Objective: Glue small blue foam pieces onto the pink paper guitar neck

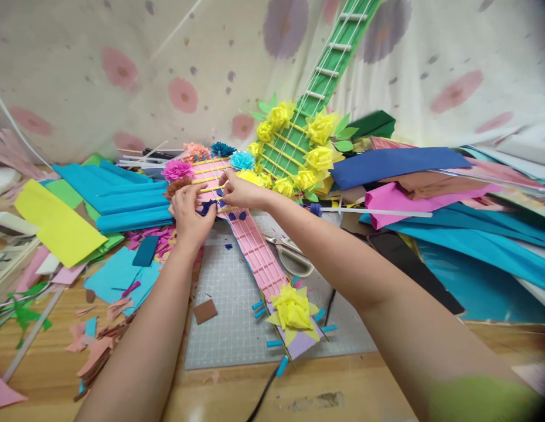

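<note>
Pink paper guitar (255,246) lies flat on the cutting mat (224,328), neck running toward 5 o'clock to a lilac headstock (301,346) topped with a yellow paper flower (292,308). Navy paper bits (237,215) dot its body at 11 o'clock.

A cutting mat (228,316) lies on the counter (343,387), and the small paper guitar (259,258) lies on the mat with its head at the near end. The scissors (294,261) lie just right of its neck. Both hands (188,220) are on its far part. Behind it stands a larger paper guitar (299,146). Folded sheets (123,193) lie to the left, a pile of sheets (431,193) to the right, and scraps (101,340) at the near left.
</note>
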`<state>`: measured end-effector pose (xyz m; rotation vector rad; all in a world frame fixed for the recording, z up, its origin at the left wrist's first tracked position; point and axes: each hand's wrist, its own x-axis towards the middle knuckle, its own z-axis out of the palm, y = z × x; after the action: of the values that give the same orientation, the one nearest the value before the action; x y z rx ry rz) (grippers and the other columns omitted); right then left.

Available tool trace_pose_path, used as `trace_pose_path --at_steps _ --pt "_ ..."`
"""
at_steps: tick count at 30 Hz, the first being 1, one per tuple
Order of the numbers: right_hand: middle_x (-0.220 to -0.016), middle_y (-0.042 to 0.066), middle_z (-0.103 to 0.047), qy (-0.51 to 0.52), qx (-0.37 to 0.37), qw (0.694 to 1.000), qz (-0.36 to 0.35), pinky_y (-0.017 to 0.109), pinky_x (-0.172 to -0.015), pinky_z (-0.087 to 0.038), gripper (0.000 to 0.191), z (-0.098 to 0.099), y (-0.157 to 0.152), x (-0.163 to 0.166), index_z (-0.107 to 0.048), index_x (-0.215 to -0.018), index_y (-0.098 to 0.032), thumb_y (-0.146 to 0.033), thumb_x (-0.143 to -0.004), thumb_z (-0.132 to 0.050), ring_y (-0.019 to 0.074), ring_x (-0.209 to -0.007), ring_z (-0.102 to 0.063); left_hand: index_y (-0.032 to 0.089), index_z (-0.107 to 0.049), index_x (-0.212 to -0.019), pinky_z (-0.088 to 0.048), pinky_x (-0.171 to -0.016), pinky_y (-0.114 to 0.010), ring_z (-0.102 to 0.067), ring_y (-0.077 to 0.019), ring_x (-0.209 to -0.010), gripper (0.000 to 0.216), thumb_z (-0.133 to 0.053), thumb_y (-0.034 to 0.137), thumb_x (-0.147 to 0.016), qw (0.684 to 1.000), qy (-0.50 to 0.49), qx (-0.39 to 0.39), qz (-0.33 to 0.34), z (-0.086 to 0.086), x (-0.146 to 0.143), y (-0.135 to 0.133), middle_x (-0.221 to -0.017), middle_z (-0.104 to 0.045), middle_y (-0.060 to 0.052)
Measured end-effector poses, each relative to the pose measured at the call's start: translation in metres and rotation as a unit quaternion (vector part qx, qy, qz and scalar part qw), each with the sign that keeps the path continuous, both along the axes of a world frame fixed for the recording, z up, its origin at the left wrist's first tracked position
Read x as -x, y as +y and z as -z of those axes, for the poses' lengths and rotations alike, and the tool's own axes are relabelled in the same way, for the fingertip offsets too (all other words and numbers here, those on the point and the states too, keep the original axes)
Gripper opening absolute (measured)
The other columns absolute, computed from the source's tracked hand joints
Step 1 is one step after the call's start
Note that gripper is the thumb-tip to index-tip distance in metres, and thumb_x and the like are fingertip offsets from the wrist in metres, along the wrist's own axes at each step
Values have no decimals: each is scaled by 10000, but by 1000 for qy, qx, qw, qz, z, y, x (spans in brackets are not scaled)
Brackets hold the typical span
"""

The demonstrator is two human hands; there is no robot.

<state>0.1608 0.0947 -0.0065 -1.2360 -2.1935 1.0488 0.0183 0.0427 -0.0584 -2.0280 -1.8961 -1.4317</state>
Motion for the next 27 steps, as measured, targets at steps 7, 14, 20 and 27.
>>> trace_pose_path --at_steps 7,14,20,27 --pt "-604 -64 -403 -41 -19 999 10 226 -530 -297 326 -1 3 5 -320 -856 -219 -14 -658 -478 132 -589 -424 246 -580 -1082 -308 -973 -420 -458 -265 -1131 410 -612 217 -674 1000 13 4 -8 -2 0 -2 -1127 -529 -77" --pt "-668 -43 -444 -80 -15 997 13 242 -574 -334 320 -2 6 10 -341 -878 -208 -27 -668 -502 139 -629 -450 250 -574 -1096 -297 -969 -436 -452 -281 -1143 423 -614 240 -675 999 27 14 -11 -1 2 -1 -1159 -527 -80" --pt "-647 -47 -464 -79 -19 997 -5 235 -548 -331 328 -2 7 12 -340 -909 -202 -28 -679 -496 137 -613 -455 222 -575 -1074 -287 -974 -420 -456 -271 -1146 396 -600 225 -679 999 33 -2 -13 -2 -1 -4 -1150 -543 -90" --pt "-646 -29 -543 -57 4 998 -23 230 -566 -379 335 -1 8 13 -359 -904 -198 -22 -668 -520 154 -656 -533 215 -569 -1047 -278 -978 -426 -456 -275 -1143 360 -597 230 -688 999 35 -13 -22 -1 -1 -5 -1135 -543 -95"
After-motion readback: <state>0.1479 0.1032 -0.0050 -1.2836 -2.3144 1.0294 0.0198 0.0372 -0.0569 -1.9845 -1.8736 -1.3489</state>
